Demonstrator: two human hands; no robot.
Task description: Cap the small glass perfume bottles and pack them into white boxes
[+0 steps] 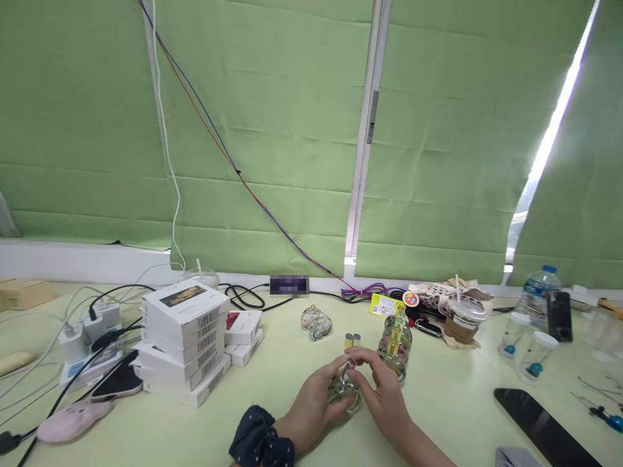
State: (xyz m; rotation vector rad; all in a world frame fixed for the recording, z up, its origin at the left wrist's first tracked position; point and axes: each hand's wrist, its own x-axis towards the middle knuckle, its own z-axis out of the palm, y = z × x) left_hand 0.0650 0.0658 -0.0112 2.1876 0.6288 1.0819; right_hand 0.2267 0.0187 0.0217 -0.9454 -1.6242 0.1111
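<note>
Low in the middle of the head view, a small clear glass bottle point(351, 401) sits between my two hands, largely covered by fingers. My left hand point(311, 399) is closed around its side, with a dark dotted scrunchie point(261, 438) at the wrist. Fingers of my right hand point(384, 388) are closed at the bottle's top, around a shiny silver part point(346, 367). Just beyond stand two small yellowish vials point(352, 340) with grey tops. A tall ridged glass bottle point(395, 340) is beside my right hand; rounded glass pieces point(318, 324) lie farther back.
White boxes point(185, 324) are stacked at left, near a power strip point(90, 363) and cables. At right are an iced drink cup point(463, 321), a water bottle point(540, 288), lidded clear jars point(538, 355) and a flat black object point(545, 421). Green blinds point(272, 130) hang behind.
</note>
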